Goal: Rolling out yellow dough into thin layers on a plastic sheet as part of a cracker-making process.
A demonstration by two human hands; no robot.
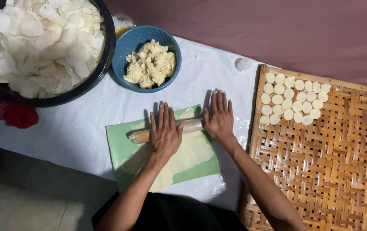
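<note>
Both hands, left hand [165, 133] and right hand [219, 118], fingers spread flat, half-hide the rolling pin [166, 131].

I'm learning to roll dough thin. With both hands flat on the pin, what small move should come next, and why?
Probably push the pin away, toward the far edge of the green mat. Both the left hand and right hand press it, and the dough sheet lies mostly on the near side.

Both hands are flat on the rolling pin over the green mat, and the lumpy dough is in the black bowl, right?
Not quite. The head view shows the lumpy dough in the blue bowl; the black bowl holds thin white discs. Both the left hand and right hand are flat on the rolling pin over the green mat.
</note>
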